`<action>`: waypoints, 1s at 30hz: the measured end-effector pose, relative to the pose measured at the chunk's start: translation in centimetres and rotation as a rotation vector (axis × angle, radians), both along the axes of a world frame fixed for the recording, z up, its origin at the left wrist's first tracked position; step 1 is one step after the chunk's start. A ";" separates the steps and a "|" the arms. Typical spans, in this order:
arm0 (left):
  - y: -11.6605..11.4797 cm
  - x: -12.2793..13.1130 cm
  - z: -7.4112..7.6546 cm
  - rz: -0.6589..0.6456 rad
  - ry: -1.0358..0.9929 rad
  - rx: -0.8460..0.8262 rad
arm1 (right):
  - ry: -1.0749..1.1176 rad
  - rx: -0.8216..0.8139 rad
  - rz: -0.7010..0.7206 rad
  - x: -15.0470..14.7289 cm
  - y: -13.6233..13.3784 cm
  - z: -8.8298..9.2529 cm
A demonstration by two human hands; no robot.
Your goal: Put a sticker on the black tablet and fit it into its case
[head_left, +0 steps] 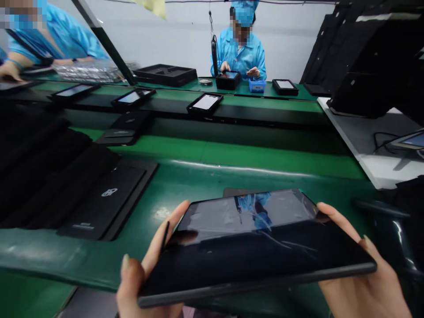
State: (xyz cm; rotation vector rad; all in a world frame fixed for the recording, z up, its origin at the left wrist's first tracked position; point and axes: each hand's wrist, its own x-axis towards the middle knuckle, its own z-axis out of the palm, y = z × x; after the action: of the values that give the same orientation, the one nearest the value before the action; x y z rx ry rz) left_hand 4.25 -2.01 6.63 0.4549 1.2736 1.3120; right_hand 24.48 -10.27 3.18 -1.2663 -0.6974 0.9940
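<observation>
Both my hands grip a black tablet (255,247) by its side edges, tilted up with its dark glass facing me. My left hand (135,282) holds the lower left edge, and a thin black stylus (164,236) stands up beside its fingers. My right hand (361,274) holds the right edge, thumb on the glass rim. Blue reflections show on the screen, which looks unlit.
A green-topped workbench (212,194) lies below, with black flat cases (106,198) at left. Several tablets lie on a raised shelf (204,104). Co-workers in blue smocks (240,55) (56,42) work beyond. Black panels (364,57) stack at right above a white table (364,150).
</observation>
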 end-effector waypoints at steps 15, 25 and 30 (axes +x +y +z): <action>3.9 0.4 -9.3 -0.636 -0.157 -0.092 | -0.822 -0.355 -0.181 8.2 -2.0 -5.3; 4.9 1.1 -10.5 -0.628 0.007 -0.194 | -0.878 -0.488 -0.476 13.9 -5.1 -8.2; 5.4 0.0 -13.5 -0.620 0.172 -0.154 | -0.397 -0.304 -0.155 6.6 -0.3 -8.5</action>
State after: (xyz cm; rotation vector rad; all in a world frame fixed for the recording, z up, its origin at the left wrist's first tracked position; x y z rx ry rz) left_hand 4.27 3.34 -6.91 0.7908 1.2266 0.6597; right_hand 31.12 -10.60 -5.37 -1.7864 -0.7538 0.7448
